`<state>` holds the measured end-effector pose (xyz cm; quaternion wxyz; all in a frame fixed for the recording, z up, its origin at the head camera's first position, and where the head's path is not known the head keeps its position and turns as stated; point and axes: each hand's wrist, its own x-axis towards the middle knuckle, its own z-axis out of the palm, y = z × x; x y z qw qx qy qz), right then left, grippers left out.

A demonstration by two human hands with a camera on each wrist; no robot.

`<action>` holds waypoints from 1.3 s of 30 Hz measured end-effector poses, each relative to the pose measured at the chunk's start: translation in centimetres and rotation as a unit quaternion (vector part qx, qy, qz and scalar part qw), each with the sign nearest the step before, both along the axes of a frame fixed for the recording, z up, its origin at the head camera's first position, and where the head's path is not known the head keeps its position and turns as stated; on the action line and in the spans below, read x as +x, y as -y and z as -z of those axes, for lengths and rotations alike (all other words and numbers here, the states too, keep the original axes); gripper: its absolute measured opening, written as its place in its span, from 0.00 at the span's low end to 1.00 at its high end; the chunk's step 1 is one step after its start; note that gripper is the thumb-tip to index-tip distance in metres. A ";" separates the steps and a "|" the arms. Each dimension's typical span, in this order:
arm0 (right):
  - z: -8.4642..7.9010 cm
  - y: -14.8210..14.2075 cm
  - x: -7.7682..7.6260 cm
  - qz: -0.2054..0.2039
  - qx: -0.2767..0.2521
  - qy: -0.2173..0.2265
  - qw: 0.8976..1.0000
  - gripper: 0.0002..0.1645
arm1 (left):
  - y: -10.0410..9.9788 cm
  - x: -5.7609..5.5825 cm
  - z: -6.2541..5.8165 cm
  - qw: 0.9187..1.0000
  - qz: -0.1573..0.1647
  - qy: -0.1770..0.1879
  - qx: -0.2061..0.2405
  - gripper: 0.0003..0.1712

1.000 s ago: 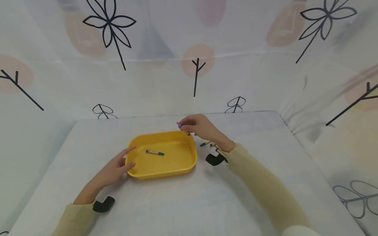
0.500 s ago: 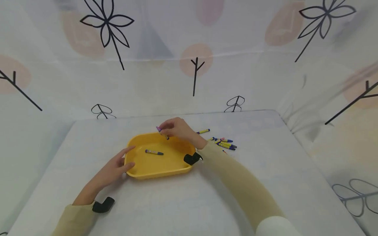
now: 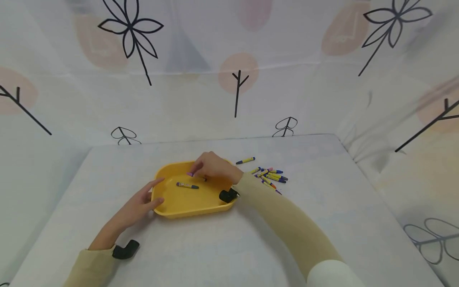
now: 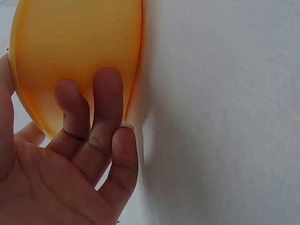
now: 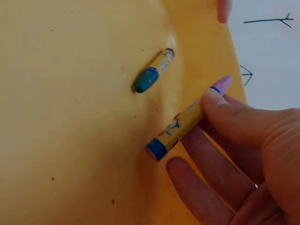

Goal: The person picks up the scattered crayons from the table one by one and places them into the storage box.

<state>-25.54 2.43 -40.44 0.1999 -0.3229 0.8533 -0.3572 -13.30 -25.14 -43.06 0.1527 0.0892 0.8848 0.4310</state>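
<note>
A yellow plastic tray (image 3: 190,204) stands on the table. My left hand (image 3: 134,208) grips its left end, with thumb and index finger at the rim; in the left wrist view the other fingers curl against the tray's outer wall. Inside the tray lies a teal-tipped crayon (image 3: 187,185) with a yellow wrapper. My right hand (image 3: 214,166) is low over the back of the tray. Between its thumb and fingers it pinches a purple crayon (image 5: 180,124), tilted, its purple tip near the thumb and its blue-banded end pointing at the tray floor.
Right of the tray, several yellow-wrapped crayons (image 3: 274,176) lie in a loose pile. A single crayon (image 3: 245,160) lies apart behind them. Patterned cloth (image 3: 201,99) hangs behind the table (image 3: 201,255) and at both sides.
My right hand has carried the purple crayon left from the tray's back right corner, then down into the tray. The crayon pile has come into view. My left hand stays at the rim.
</note>
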 end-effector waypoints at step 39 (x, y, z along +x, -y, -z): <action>-2.3 -17.3 2.7 0.210 -0.008 -0.061 0.976 0.15 | -0.2 0.0 0.3 1.000 -0.001 0.015 0.012 0.40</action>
